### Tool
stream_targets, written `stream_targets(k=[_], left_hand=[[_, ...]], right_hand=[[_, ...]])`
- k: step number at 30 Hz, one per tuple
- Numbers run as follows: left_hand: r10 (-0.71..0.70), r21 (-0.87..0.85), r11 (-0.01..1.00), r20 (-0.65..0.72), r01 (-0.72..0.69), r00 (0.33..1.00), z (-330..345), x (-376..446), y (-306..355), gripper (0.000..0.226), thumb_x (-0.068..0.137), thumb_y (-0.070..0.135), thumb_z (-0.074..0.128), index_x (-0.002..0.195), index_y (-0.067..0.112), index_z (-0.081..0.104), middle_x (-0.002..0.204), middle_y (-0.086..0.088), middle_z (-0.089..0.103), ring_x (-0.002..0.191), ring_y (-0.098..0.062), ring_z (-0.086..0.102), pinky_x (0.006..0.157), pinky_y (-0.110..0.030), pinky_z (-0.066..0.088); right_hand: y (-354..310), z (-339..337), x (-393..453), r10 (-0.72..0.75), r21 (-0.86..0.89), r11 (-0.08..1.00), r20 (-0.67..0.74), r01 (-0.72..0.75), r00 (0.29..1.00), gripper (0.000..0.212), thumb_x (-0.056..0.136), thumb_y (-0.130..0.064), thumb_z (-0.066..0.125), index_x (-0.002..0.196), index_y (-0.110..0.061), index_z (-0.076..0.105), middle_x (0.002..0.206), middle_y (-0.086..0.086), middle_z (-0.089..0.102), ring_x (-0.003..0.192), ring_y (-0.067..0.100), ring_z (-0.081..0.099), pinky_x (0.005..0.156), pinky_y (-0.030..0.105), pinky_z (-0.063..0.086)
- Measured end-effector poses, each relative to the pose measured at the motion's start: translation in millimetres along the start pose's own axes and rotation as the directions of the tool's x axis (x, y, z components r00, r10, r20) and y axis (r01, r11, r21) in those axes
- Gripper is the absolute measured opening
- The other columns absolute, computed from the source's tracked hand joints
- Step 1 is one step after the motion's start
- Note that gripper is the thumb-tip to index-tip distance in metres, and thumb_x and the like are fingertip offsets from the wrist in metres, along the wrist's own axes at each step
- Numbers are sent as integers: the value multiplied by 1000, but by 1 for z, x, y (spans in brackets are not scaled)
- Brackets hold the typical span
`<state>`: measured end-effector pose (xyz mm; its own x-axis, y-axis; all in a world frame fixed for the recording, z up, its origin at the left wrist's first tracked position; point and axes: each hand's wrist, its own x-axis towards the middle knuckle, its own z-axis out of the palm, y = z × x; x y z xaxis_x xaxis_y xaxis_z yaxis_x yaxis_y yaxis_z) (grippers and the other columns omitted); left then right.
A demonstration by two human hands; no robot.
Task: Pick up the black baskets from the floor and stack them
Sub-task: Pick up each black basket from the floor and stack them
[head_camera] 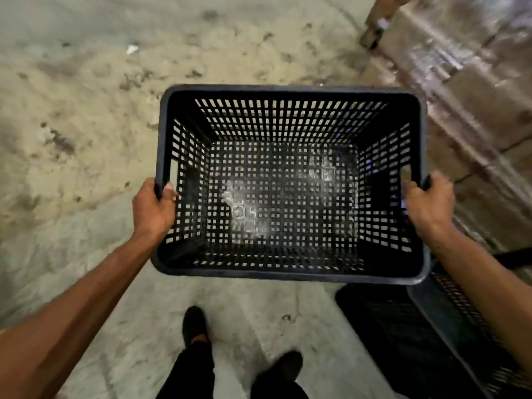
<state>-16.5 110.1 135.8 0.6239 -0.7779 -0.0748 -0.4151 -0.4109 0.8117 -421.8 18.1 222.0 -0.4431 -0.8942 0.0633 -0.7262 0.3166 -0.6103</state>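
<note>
basket (290,93) above floor (72,125) — second basket (403,335) right

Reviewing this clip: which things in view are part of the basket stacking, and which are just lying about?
Job:
held black basket
left hand
right hand
black baskets on floor

Lying about:
wrapped brown bundle
white scrap

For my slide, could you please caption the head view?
Both hands, left and right, hold an empty black basket above the stained floor, another basket beside the feet.

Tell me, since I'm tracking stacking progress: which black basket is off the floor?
The black perforated basket gripped by both hands; the other basket sits lower right, untouched.
</note>
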Motion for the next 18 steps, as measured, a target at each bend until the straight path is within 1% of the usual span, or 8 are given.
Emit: stream_targets(k=[2,4,6,9,11,13,15,18], left_hand=[[96,-27,995,12,-96,995,4,-28,59,29,94,25,44,107,2,56,98,-13,66,88,-28,59,77,-34,43],[224,-51,974,43,-222,974,16,-50,114,29,95,26,43,107,3,55,95,-13,65,87,-30,60,75,-38,45],[329,-54,944,71,-326,942,31,-68,161,28,95,28,44,106,4,55,95,-14,66,86,-33,60,74,-42,48],[459,-110,888,157,-447,874,67,-108,233,28,93,31,45,106,8,55,95,-15,67,85,-33,61,74,-47,52],[514,-122,858,192,-499,836,89,-131,266,25,94,28,46,105,8,56,92,-13,65,81,-32,60,69,-43,51],[590,-155,807,241,-570,770,118,-165,300,23,93,26,47,104,8,56,88,-14,64,78,-34,59,64,-41,48],[632,-171,773,283,-610,721,143,-189,325,21,93,24,47,102,8,57,86,-15,64,77,-35,59,64,-41,47],[677,-231,730,378,-643,632,182,-227,351,25,91,33,48,97,11,58,86,-13,66,78,-35,61,66,-39,48]], right_hand=[[11,-72,5,11,21,1000,-67,-10,998,22,83,-23,56,86,-2,59,81,20,58,81,34,58,71,40,43],[27,-143,11,14,68,998,-148,-4,989,27,85,-23,56,93,2,63,80,18,56,78,27,55,68,36,39],[47,-204,11,36,96,995,-217,-16,975,28,87,-24,56,93,2,63,81,19,57,78,25,53,67,34,36],[94,-289,-4,159,153,982,-346,-112,925,25,83,-24,57,90,-1,63,80,18,58,76,24,53,70,39,43],[130,-322,-12,231,187,968,-394,-169,890,26,77,-26,57,87,-4,65,78,19,61,74,26,56,71,42,48],[168,-360,-31,307,214,949,-447,-233,840,26,77,-23,57,90,-3,67,79,19,63,75,26,57,69,38,45],[199,-384,-50,370,240,927,-479,-287,796,27,79,-21,58,96,-3,68,83,19,64,78,25,56,69,35,41],[241,-417,-80,455,284,890,-513,-357,728,28,82,-20,60,99,1,66,86,18,63,83,30,58,74,40,44]])
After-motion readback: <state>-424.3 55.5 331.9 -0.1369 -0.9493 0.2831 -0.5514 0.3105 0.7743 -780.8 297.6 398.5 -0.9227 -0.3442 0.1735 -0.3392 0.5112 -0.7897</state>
